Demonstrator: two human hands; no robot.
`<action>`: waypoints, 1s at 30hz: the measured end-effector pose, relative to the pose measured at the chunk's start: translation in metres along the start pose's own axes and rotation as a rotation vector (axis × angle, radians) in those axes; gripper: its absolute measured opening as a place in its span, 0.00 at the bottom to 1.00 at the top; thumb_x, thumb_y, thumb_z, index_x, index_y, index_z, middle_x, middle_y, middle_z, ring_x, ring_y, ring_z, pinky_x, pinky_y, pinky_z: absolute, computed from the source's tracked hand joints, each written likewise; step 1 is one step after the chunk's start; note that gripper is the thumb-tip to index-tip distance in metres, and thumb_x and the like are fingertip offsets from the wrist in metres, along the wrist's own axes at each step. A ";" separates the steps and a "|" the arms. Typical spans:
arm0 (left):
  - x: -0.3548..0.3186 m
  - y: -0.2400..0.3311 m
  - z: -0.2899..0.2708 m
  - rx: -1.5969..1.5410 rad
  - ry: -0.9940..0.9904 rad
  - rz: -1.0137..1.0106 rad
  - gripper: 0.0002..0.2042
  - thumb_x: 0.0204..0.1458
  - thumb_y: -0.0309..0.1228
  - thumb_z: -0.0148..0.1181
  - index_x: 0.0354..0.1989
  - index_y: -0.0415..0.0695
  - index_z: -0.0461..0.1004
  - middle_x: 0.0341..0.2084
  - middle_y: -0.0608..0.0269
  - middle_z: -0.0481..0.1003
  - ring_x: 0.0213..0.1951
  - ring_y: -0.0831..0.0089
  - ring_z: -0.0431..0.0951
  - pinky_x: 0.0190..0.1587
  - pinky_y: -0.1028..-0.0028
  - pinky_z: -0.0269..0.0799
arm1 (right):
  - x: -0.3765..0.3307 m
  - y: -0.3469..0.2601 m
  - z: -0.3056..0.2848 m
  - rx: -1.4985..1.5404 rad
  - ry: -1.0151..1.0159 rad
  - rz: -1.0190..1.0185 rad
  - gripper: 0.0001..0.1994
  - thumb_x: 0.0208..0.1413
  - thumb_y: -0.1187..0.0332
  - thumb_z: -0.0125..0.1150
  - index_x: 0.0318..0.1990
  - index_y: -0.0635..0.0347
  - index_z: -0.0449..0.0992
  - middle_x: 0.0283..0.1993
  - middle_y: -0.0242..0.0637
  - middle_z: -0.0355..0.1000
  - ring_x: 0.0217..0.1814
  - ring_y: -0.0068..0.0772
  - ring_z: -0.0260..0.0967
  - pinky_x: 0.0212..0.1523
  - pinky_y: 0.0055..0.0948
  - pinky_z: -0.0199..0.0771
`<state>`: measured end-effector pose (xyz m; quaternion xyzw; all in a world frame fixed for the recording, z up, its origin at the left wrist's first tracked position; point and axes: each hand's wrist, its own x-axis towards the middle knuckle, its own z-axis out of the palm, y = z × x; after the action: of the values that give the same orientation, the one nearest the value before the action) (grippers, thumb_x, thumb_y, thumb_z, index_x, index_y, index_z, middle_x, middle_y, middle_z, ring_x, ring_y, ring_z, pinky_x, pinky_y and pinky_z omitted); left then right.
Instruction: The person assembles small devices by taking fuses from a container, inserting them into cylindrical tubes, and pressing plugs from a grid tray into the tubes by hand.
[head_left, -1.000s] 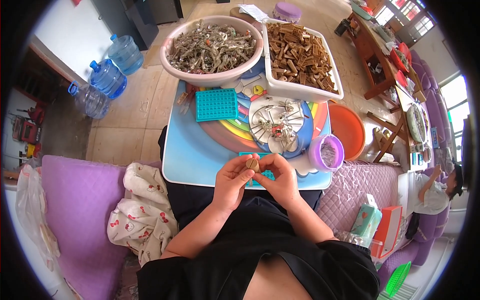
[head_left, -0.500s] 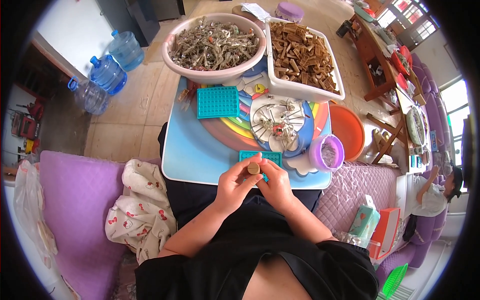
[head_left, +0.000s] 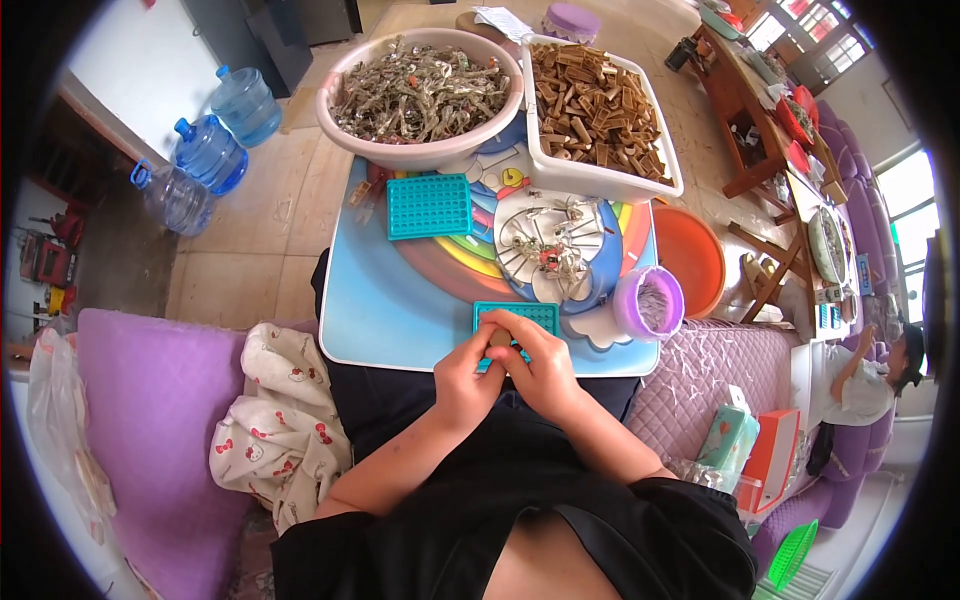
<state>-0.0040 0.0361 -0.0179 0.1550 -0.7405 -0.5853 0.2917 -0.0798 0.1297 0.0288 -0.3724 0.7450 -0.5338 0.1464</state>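
Close to the table's front edge, my left hand [head_left: 466, 378] and my right hand [head_left: 541, 368] meet around a small brown block [head_left: 499, 341]. Both are closed on it, and their fingers cover most of its surface. Just beyond and partly beneath them sits a small teal tray with pits [head_left: 541, 314]. A larger teal tray [head_left: 429, 207] lies farther back on the left. In the middle of the table is a loose pile of small clear and silvery pieces [head_left: 552, 255], too fine to make out. To the right stands a purple tub [head_left: 676, 312] with thin pale strips inside.
On the far side stand a pink basin [head_left: 336, 122] heaped with tangled clear and silvery pieces and a white bin [head_left: 600, 178] of brown blocks. An orange tub [head_left: 703, 262] is right of the table [head_left: 375, 310]. Water jugs [head_left: 212, 155] stand left; another person [head_left: 868, 385] sits far right.
My right fingers have come over the top of the brown block, hiding much of its round face. The hands stay together above the small tray; the whole view has shifted slightly.
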 end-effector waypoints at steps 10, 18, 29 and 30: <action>0.014 0.002 -0.015 -1.137 -0.171 -0.497 0.15 0.50 0.21 0.59 0.46 0.40 0.69 0.37 0.63 0.71 0.42 0.74 0.73 0.47 0.76 0.69 | 0.005 0.020 -0.038 0.470 -0.188 0.328 0.17 0.53 0.71 0.60 0.50 0.66 0.68 0.39 0.36 0.71 0.41 0.22 0.70 0.40 0.22 0.70; 0.017 -0.002 -0.023 -0.880 -0.339 -0.312 0.15 0.49 0.20 0.59 0.46 0.40 0.68 0.41 0.62 0.71 0.43 0.73 0.73 0.47 0.74 0.69 | -0.009 0.017 -0.028 0.355 -0.008 0.033 0.18 0.48 0.68 0.66 0.45 0.64 0.71 0.34 0.35 0.70 0.32 0.24 0.69 0.34 0.22 0.70; 0.013 0.029 -0.018 0.040 -0.263 0.163 0.14 0.44 0.17 0.58 0.42 0.39 0.71 0.34 0.55 0.74 0.35 0.58 0.76 0.37 0.70 0.72 | -0.006 0.001 -0.012 0.048 0.033 -0.173 0.20 0.51 0.61 0.61 0.47 0.66 0.71 0.44 0.42 0.73 0.42 0.38 0.72 0.44 0.29 0.72; 0.012 0.027 -0.013 0.039 -0.263 0.163 0.14 0.44 0.17 0.58 0.42 0.39 0.71 0.34 0.55 0.74 0.35 0.58 0.76 0.37 0.70 0.72 | -0.009 0.002 -0.009 0.043 0.026 -0.086 0.19 0.53 0.62 0.60 0.48 0.66 0.71 0.45 0.43 0.73 0.41 0.37 0.73 0.44 0.28 0.72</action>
<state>-0.0024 0.0267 0.0125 0.0222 -0.7937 -0.5604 0.2357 -0.0800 0.1424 0.0287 -0.3939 0.7185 -0.5603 0.1213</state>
